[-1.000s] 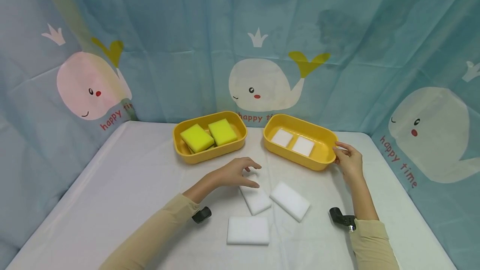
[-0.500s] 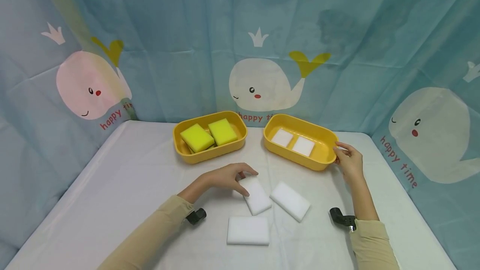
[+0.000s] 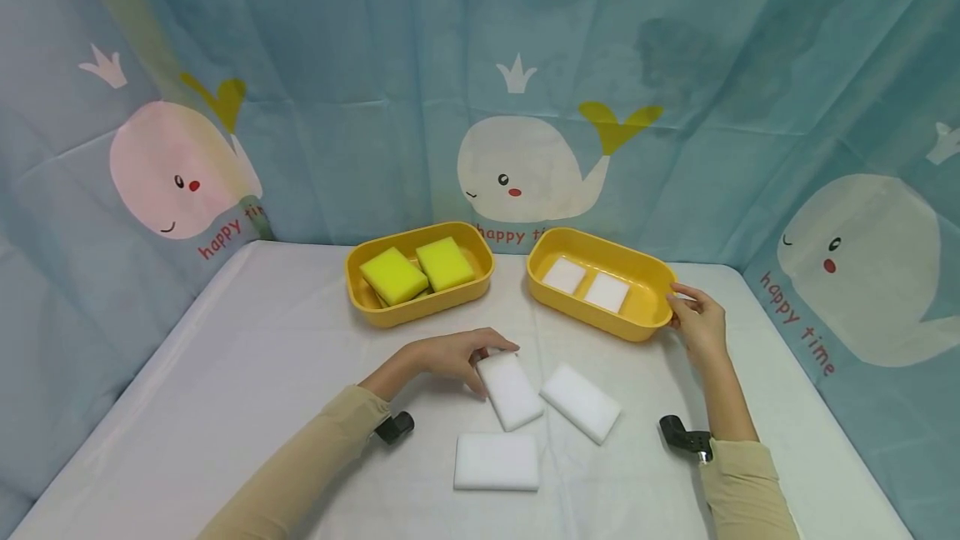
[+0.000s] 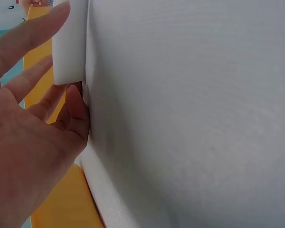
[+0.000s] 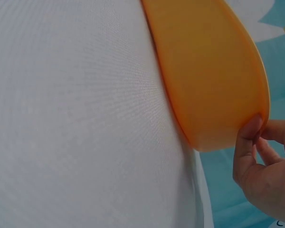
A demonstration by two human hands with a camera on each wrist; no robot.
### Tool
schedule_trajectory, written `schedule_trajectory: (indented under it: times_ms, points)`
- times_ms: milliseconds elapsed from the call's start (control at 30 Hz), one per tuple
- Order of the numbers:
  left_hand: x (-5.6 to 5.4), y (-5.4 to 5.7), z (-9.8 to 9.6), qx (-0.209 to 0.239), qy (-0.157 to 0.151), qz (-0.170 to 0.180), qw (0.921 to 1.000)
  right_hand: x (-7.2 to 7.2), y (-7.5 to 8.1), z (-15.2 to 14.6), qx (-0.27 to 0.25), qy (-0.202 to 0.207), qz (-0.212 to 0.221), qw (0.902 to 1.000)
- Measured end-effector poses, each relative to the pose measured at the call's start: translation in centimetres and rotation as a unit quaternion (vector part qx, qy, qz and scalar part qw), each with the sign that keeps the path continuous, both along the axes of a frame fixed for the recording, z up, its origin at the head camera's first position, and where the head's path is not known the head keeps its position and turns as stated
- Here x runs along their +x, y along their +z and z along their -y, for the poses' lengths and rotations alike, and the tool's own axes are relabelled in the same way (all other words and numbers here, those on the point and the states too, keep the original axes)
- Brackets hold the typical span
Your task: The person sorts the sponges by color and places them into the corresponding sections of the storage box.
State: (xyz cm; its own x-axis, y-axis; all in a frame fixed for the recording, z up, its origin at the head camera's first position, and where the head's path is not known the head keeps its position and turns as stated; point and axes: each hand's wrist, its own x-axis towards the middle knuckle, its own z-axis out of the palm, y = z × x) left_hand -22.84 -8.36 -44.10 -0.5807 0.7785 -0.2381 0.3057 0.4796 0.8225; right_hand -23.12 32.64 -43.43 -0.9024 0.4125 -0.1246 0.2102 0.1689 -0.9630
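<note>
My left hand (image 3: 453, 357) is at the far left end of a white sponge (image 3: 512, 394) lying on the table. Its thumb is along the near left edge and a finger is at the far edge. In the left wrist view, the thumb and fingers lie either side of the sponge (image 4: 70, 52); part of the grip is hidden. My right hand (image 3: 701, 327) pinches the right end of a yellow tray (image 3: 592, 319) holding two white sponges (image 3: 606, 292). In the right wrist view, the thumb presses the outer wall of the tray (image 5: 209, 80).
Two more white sponges (image 3: 581, 402) (image 3: 497, 462) lie on the white table (image 3: 247, 373) nearby. A second yellow tray (image 3: 420, 311) at the back left holds several yellow sponges (image 3: 395, 276). A blue whale-print curtain (image 3: 360, 157) stands behind the table.
My left hand has come down and slightly leftwards, from above the white sponge onto its far end, and its thumb has closed in against the edge. The right hand stays on the tray.
</note>
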Motion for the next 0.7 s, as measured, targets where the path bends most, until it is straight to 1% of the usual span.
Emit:
schedule_trajectory:
  times_ms: [233, 500, 700]
  points:
    - [-0.31, -0.1, -0.01, 0.002, -0.001, -0.02, 0.9998, 0.01, -0.03, 0.01, 0.0, 0.003, 0.002, 1.0]
    - [0.01, 0.46, 0.44, 0.005, 0.014, -0.012, 0.9998, 0.09, 0.02, 0.08, 0.001, 0.006, 0.001, 1.0]
    - [0.16, 0.7, 0.82, 0.018, 0.016, -0.009, 0.9997, 0.15, 0.06, 0.11, 0.003, 0.006, -0.002, 1.0]
